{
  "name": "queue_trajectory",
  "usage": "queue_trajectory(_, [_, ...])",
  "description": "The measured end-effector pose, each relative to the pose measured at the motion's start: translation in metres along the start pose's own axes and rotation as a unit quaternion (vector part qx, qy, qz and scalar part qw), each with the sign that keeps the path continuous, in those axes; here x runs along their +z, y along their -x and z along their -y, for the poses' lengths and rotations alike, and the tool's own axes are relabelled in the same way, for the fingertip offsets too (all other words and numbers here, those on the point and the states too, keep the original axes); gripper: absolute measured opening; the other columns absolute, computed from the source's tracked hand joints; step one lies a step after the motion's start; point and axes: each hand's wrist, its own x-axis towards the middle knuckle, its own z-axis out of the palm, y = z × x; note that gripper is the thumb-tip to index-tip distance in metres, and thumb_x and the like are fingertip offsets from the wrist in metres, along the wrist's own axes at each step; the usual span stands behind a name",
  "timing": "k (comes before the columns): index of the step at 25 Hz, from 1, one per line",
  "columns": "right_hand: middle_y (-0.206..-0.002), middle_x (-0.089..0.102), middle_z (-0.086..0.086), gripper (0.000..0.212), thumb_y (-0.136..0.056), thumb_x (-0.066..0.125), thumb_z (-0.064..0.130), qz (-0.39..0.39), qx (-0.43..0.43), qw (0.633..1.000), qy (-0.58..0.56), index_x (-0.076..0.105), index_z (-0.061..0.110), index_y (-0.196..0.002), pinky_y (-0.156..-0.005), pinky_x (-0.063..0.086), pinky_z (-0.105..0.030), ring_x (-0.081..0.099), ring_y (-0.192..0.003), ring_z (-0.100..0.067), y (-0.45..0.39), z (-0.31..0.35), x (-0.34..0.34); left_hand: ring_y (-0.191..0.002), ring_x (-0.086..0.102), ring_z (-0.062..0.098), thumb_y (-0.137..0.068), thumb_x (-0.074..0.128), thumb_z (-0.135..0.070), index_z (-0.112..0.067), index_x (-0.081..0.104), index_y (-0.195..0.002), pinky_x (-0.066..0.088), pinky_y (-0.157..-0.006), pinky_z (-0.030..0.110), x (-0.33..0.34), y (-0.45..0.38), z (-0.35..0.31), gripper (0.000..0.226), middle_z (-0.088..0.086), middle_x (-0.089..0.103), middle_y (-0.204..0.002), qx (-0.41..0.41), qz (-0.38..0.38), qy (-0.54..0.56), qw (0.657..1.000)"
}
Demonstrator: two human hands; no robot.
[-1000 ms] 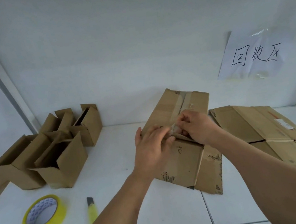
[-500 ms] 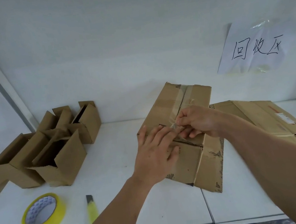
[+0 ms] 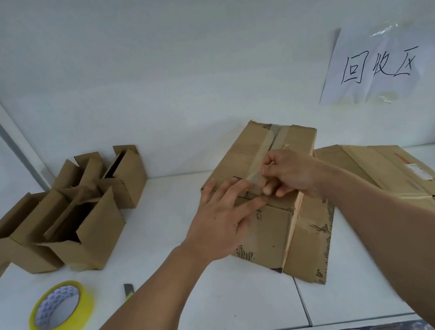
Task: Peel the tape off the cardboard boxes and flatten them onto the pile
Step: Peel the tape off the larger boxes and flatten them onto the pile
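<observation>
Hands on box (image 3: pixel 264 186): left hand (image 3: pixel 223 218) flat, fingers straight, pressing the top; right hand (image 3: pixel 287 173) pinching a lifted tape (image 3: pixel 255 177) end just beyond left fingertips — thin, sticky, likely tear-prone; light cardboard needs bracing, pull low.

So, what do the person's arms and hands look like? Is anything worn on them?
Both forearms are bare as far as the frame shows: no sleeves in view. The left hand and the right hand wear no gloves, and no ring, watch or bracelet is visible on the fingers or wrists. No markings or cables appear on them.
</observation>
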Motion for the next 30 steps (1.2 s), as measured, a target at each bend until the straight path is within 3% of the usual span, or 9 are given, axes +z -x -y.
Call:
queue_trajectory(7, [-0.073, 0.066, -0.002, 0.013, -0.097, 0.053, 0.011, -0.196, -0.039, 0.98, -0.003, 0.065, 0.016, -0.094, -0.048, 0.047, -0.024, 0.053, -0.052, -0.01, -0.007, -0.006, -0.002, -0.123, 0.05, 0.019, -0.092, 0.054, -0.038, -0.028, 0.069, -0.111, 0.028, -0.108, 0.049, -0.001, -0.003, -0.006, 0.026, -0.014, 0.063, -0.12, -0.033, -0.01, 0.02, 0.999])
queue_trajectory(11, [-0.07, 0.064, 0.023, 0.024, -0.095, 0.062, 0.014, -0.124, -0.161, 0.975, 0.094, 0.072, 0.036, -0.09, -0.06, 0.049, -0.019, 0.056, -0.054, 0.0, 0.009, -0.014, 0.003, -0.12, 0.052, 0.009, -0.093, 0.047, -0.049, -0.025, 0.072, -0.093, 0.027, -0.11, 0.047, -0.014, -0.001, 0.016, 0.034, -0.015, 0.068, -0.108, -0.099, 0.014, 0.14, 0.985])
queue_trajectory(14, [-0.095, 0.066, 0.023, 0.022, -0.097, 0.059, 0.014, -0.017, -0.338, 0.904, 0.261, 0.074, 0.024, -0.109, -0.077, 0.044, -0.008, 0.06, -0.082, 0.005, 0.017, -0.02, 0.014, -0.106, 0.058, 0.012, -0.09, 0.037, -0.07, -0.018, 0.069, -0.08, 0.021, -0.11, 0.025, -0.025, -0.003, 0.037, 0.062, -0.008, 0.069, -0.091, -0.137, 0.052, 0.217, 0.965])
queue_trajectory(16, [-0.111, 0.065, 0.012, 0.022, -0.1, 0.054, 0.025, 0.046, -0.324, 0.887, 0.327, 0.072, 0.023, -0.111, -0.089, 0.042, -0.014, 0.056, -0.097, 0.002, 0.016, -0.019, 0.019, -0.093, 0.058, 0.01, -0.084, 0.047, -0.072, -0.027, 0.06, -0.065, 0.023, -0.108, 0.026, -0.028, -0.009, 0.043, 0.05, -0.006, 0.065, -0.08, -0.169, 0.071, 0.234, 0.955])
queue_trajectory(18, [-0.117, 0.06, 0.018, 0.022, -0.098, 0.056, 0.034, 0.063, -0.275, 0.897, 0.339, 0.066, 0.029, -0.117, -0.087, 0.041, -0.016, 0.055, -0.095, 0.006, 0.015, -0.018, 0.023, -0.09, 0.054, 0.004, -0.077, 0.057, -0.063, -0.038, 0.046, -0.059, 0.026, -0.108, 0.04, -0.024, -0.011, 0.038, 0.033, -0.011, 0.061, -0.076, -0.195, 0.059, 0.218, 0.955])
queue_trajectory(21, [-0.108, 0.058, 0.022, 0.045, -0.093, 0.063, 0.034, 0.074, -0.212, 0.924, 0.308, 0.047, 0.039, -0.135, -0.074, 0.04, -0.015, 0.053, -0.078, 0.009, 0.011, -0.01, 0.026, -0.105, 0.043, -0.01, -0.072, 0.053, -0.057, -0.041, 0.051, -0.072, 0.019, -0.11, 0.033, -0.019, -0.009, 0.019, 0.016, -0.02, 0.06, -0.095, -0.241, 0.01, 0.206, 0.948])
queue_trajectory(24, [-0.108, 0.054, 0.009, 0.022, -0.094, 0.063, 0.032, 0.087, -0.189, 0.907, 0.366, 0.064, 0.033, -0.116, -0.081, 0.043, -0.025, 0.055, -0.093, -0.01, -0.001, 0.0, 0.027, -0.112, 0.034, -0.014, -0.074, 0.051, -0.056, -0.033, 0.065, -0.092, 0.017, -0.11, 0.028, -0.019, -0.005, 0.014, 0.033, -0.034, 0.054, -0.105, -0.26, -0.019, 0.194, 0.946])
queue_trajectory(27, [-0.121, 0.056, 0.008, 0.007, -0.094, 0.06, 0.024, 0.048, -0.165, 0.927, 0.335, 0.067, 0.024, -0.092, -0.08, 0.048, -0.031, 0.059, -0.099, -0.015, -0.004, 0.002, 0.026, -0.111, 0.026, -0.024, -0.077, 0.052, -0.053, -0.027, 0.067, -0.103, 0.015, -0.109, 0.024, -0.022, -0.005, 0.017, 0.039, -0.039, 0.047, -0.106, -0.253, 0.007, 0.198, 0.947])
queue_trajectory(30, [-0.093, 0.068, -0.001, 0.011, -0.095, 0.05, 0.017, -0.073, -0.135, 0.931, 0.331, 0.06, 0.013, -0.096, -0.071, 0.055, -0.041, 0.065, -0.082, -0.023, -0.007, -0.004, 0.014, -0.119, 0.03, -0.014, -0.08, 0.052, -0.046, -0.028, 0.069, -0.1, 0.012, -0.111, 0.024, -0.025, -0.008, 0.024, 0.033, -0.037, 0.047, -0.111, -0.231, 0.048, 0.202, 0.95])
